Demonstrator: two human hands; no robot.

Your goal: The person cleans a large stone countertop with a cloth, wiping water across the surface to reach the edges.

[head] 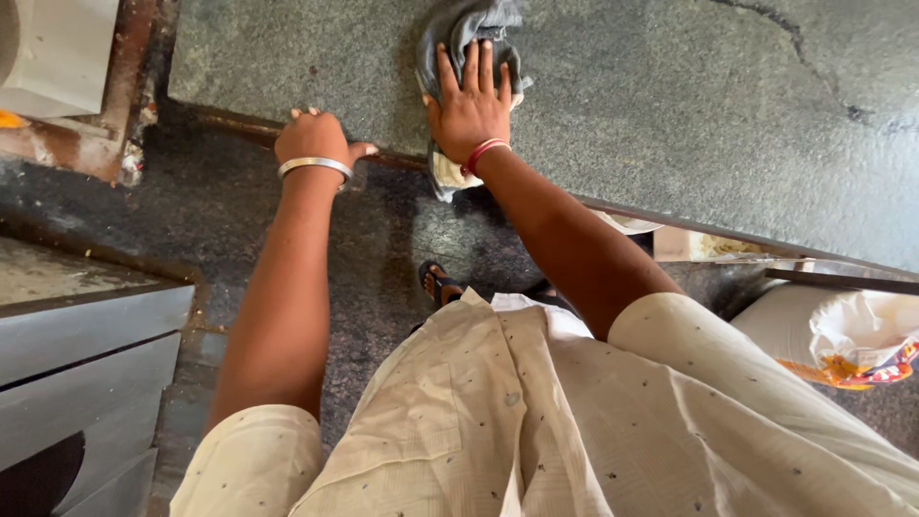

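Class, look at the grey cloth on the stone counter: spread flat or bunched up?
Bunched up: the grey cloth lies in folds under the flat right hand.

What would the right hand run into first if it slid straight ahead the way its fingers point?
The right hand lies flat on a grey cloth; its bunched folds come first, then bare stone counter as far as shown.

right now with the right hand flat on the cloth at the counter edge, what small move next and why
Probably push the grey cloth forward, away from the counter edge, with the right hand. The palm lies flat on it, part of the cloth hangs over the edge, and the stone counter stretches on ahead. The left hand grips the edge, which looks like a brace.
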